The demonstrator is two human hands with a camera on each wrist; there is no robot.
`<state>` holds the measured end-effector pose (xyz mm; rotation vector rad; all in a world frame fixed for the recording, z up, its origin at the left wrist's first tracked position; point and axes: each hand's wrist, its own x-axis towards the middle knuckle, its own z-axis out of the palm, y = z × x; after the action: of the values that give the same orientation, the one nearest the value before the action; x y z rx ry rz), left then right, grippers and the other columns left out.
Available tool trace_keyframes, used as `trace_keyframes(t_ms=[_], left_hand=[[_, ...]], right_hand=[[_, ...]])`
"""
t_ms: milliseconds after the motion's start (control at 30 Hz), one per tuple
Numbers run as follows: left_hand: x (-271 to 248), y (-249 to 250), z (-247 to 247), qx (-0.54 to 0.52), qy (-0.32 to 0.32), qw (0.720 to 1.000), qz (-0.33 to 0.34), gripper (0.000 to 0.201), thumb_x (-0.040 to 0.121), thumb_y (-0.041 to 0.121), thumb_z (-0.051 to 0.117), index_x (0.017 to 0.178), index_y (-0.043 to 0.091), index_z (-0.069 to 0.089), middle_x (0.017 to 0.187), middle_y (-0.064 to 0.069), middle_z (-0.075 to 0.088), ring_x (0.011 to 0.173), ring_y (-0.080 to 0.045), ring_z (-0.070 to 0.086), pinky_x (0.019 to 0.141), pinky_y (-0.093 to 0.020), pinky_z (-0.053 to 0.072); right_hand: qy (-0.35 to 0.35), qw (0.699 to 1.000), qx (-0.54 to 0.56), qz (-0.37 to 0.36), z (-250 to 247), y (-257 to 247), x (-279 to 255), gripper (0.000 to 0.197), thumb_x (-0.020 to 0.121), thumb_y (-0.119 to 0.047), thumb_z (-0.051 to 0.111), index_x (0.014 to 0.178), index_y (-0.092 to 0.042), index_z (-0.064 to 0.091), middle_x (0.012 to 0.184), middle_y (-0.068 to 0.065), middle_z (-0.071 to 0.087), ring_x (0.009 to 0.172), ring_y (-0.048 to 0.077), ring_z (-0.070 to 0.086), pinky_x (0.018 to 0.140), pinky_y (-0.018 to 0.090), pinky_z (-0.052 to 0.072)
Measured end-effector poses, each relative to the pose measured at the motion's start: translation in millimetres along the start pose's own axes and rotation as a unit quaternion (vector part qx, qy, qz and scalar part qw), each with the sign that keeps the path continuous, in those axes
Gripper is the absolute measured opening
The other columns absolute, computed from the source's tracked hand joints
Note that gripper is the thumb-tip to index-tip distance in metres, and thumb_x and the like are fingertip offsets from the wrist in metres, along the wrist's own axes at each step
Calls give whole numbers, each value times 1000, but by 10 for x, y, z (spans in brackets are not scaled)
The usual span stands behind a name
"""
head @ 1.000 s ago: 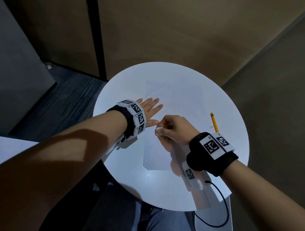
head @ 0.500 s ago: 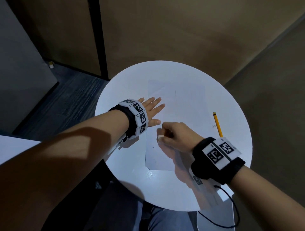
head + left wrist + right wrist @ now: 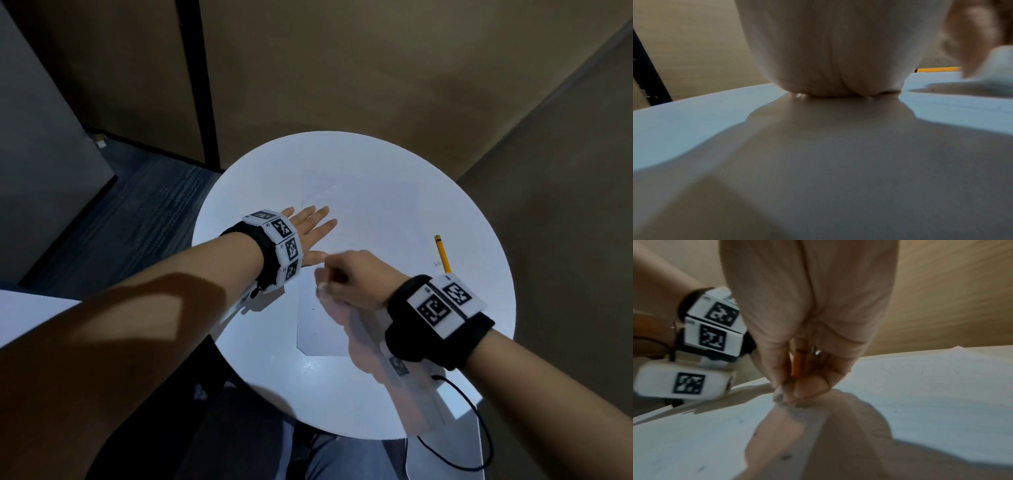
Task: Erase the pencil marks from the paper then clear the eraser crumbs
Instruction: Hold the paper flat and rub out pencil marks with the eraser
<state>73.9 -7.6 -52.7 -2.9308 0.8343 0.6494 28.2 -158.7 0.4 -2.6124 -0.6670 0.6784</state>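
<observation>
A white sheet of paper (image 3: 370, 219) lies on the round white table (image 3: 260, 349). My left hand (image 3: 313, 224) lies flat with straight fingers on the paper's left edge; in the left wrist view only its palm (image 3: 828, 48) shows. My right hand (image 3: 325, 282) is curled and blurred just right of the left thumb, pinching a small white eraser (image 3: 320, 289) down on the sheet. The eraser (image 3: 779, 396) shows at the fingertips in the right wrist view. Small dark specks (image 3: 786, 456) dot the paper near me.
A yellow pencil (image 3: 442, 253) lies on the table right of the paper, also visible as a yellow pencil (image 3: 937, 69) in the left wrist view. A black cable (image 3: 479, 428) hangs off the table's near right edge. Brown walls stand close behind.
My right hand with the eraser has slid a little toward me and to the left over the paper and is now motion-blurred. The left hand stays flat in place.
</observation>
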Motion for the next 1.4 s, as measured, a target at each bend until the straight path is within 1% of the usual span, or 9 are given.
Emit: trace_keyframes(t_ms=[133, 267, 467, 600, 767, 900, 1133, 1300, 1400], left_hand=[[-14, 14, 9, 4, 5, 1000, 1, 67, 99, 51, 21, 150, 24, -13, 157, -1, -21, 146, -19, -13, 116, -38, -6], [-12, 0, -11, -9, -7, 1000, 1, 66, 99, 51, 20, 150, 24, -13, 157, -1, -22, 145, -19, -14, 115, -38, -7], [-16, 19, -1, 0, 5, 1000, -2, 66, 99, 50, 20, 150, 23, -12, 157, -1, -21, 146, -18, -13, 116, -37, -6], [-18, 10, -16, -16, -8, 1000, 0, 66, 99, 51, 20, 150, 24, -12, 157, 0, -22, 145, -18, -14, 115, -37, -8], [-7, 16, -16, -13, 0, 1000, -3, 65, 100, 51, 20, 150, 24, -12, 157, 0, -21, 145, -18, -14, 116, -37, -6], [5, 4, 7, -16, -3, 1000, -3, 66, 99, 51, 20, 150, 25, -12, 157, 1, -21, 145, -18, -14, 115, -37, -8], [12, 8, 19, -10, 9, 1000, -5, 66, 99, 52, 19, 150, 25, -12, 157, 0, -20, 146, -17, -13, 116, -37, -6], [18, -12, 27, -14, -2, 1000, -6, 66, 99, 51, 20, 150, 25, -12, 157, 0, -21, 145, -18, -14, 115, -37, -7], [28, -9, 10, -13, 5, 1000, -5, 66, 99, 52, 19, 150, 25, -12, 157, 0, -21, 145, -17, -14, 115, -37, -6]], right_hand=[[83, 996, 28, 5, 88, -40, 32, 17, 89, -14, 56, 76, -16, 45, 75, -3, 51, 71, 16, 43, 52, 7, 31], [-15, 1000, -11, -16, 80, -70, -71, 37, 89, -13, 54, 61, -28, 34, 63, -11, 43, 63, 13, 43, 50, 7, 32], [65, 997, 27, 8, 39, -3, 4, 23, 90, -15, 54, 71, -20, 42, 73, -6, 48, 74, 15, 43, 52, 7, 30], [-43, 999, -3, -5, 43, 11, -113, 36, 87, -16, 58, 61, -27, 37, 62, -14, 44, 61, 7, 44, 51, 9, 32], [61, 997, 40, 20, -16, 85, -21, 19, 89, -17, 56, 74, -18, 45, 71, -11, 49, 70, 10, 44, 55, 5, 33], [-18, 1000, -16, -8, 58, 111, -137, 35, 89, -17, 56, 63, -27, 35, 64, -15, 42, 58, -2, 40, 54, 8, 34], [62, 997, 30, 28, -18, 121, -30, 22, 90, -18, 56, 72, -21, 43, 72, -11, 46, 76, 14, 44, 54, 7, 31], [-46, 998, -37, -4, -28, 115, -119, 34, 88, -18, 58, 63, -26, 36, 66, -13, 42, 64, 11, 44, 51, 11, 29], [20, 1000, 0, 10, -79, 128, -15, 25, 87, -18, 59, 68, -22, 44, 67, -14, 44, 70, 12, 44, 53, 9, 33]])
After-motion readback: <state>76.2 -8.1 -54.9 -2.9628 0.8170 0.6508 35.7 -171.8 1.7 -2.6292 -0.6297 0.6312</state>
